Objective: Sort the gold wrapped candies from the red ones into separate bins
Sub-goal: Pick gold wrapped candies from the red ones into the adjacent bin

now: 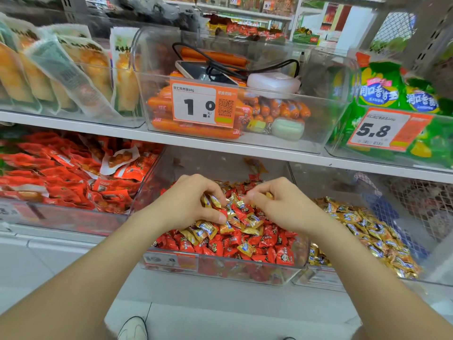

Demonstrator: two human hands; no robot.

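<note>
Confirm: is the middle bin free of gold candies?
No, gold candies lie scattered among the red candies in the middle bin.

- Upper shelf, middle: clear bin [318, 136] full of orange sausages [160, 104]; orange-and-white price tag [203, 104] marked 1.0 on its front.
- On top of sausages: phone [193, 68], looped black cable [245, 67], white case [272, 81].
- Low in same bin: pale green case [288, 128] beside yellow charm [256, 125].
- Upper left: pale packets [61, 69] standing in rows.
- Upper right: green bags [382, 87] behind tag marked 5.8 [382, 131].
- Lower left: bin heaped with red packets [61, 175].
- Bottom edge: white shoe [133, 330] on pale floor tiles [49, 253].
</note>
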